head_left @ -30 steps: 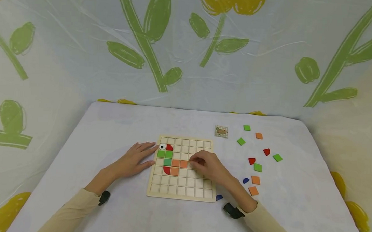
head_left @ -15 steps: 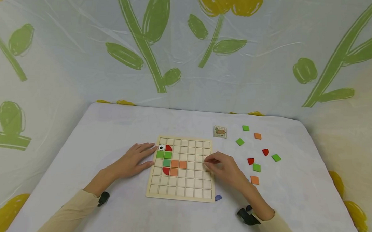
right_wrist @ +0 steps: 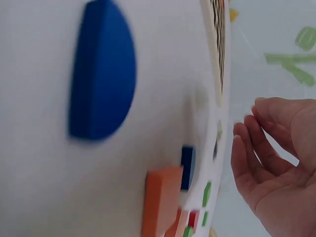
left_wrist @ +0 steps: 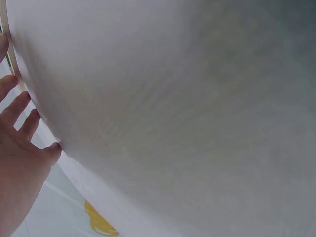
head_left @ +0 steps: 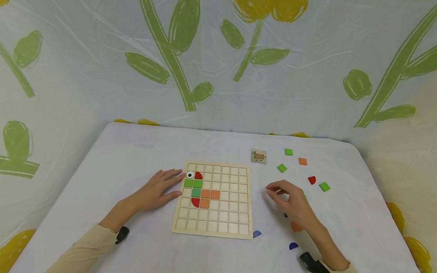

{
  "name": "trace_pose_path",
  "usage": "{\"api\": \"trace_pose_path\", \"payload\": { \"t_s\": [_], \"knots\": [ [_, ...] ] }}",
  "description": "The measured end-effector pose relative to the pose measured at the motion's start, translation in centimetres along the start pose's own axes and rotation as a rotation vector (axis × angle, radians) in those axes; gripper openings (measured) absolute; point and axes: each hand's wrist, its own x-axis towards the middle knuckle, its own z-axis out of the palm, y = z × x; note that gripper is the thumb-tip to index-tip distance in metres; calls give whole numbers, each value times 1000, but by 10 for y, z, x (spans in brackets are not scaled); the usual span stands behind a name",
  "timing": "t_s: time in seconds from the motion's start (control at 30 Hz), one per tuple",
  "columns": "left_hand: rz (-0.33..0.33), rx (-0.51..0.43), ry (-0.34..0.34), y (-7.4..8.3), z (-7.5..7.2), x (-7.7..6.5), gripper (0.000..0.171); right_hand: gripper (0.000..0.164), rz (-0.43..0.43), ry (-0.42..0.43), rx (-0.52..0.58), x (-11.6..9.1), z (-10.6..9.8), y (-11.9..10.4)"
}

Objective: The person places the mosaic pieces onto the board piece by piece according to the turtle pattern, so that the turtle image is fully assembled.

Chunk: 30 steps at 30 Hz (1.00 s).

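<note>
Wooden and pale, the board (head_left: pixel 223 217) lies flat on the white table (head_left: pixel 142 246). In its left part sit 9 pieces: 1 eye piece (head_left: pixel 190 175), 2 green squares (head_left: pixel 197 184), 1 teal square (head_left: pixel 196 193), 3 orange squares (head_left: pixel 215 194) and 2 red quarter circles (head_left: pixel 195 202). These are the same as 1 second ago. What has changed is the right hand (head_left: pixel 293 201): it has moved away from the board to the right side, and in the head view it covers some loose pieces. So the placing on the board, I judge, makes a pause. This hand is half open, fingers softly bent, thumb near them; I see nothing held. The left hand (head_left: pixel 156 190) has straight fingers, with tips touching the board's left edge. Near the lower right corner lies a light blue half circle (head_left: pixel 257 234). Farther away are a small picture card (head_left: pixel 259 156) and a loose orange square (head_left: pixel 302 161).
</note>
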Motion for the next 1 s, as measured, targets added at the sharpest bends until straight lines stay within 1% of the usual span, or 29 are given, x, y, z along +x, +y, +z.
{"api": "trace_pose_path", "payload": {
  "t_s": [0.13, 0.23, 0.47, 0.7, 0.87, 1.0],
  "knots": [
    [4, 7, 6, -1, 1, 0, 64, 17, 55, 27, -50, -8, -11, 10],
    [2, 4, 10, -1, 2, 0, 64, 18, 107, 38, -59, -14, -20, 18],
    [0, 6, 4, -1, 2, 0, 64, 20, 154, 70, -66, -27, -36, 34],
    [8, 1, 11, 0, 1, -1, 64, 29, 216, 56, -107, -39, -47, 46],
    [9, 4, 13, 0, 1, -1, 64, 34, 225, 40, -147, -44, -51, 52],
    [7, 4, 5, -1, 1, 0, 64, 34, 239, 11, -155, -43, -52, 54]
  ]
}}
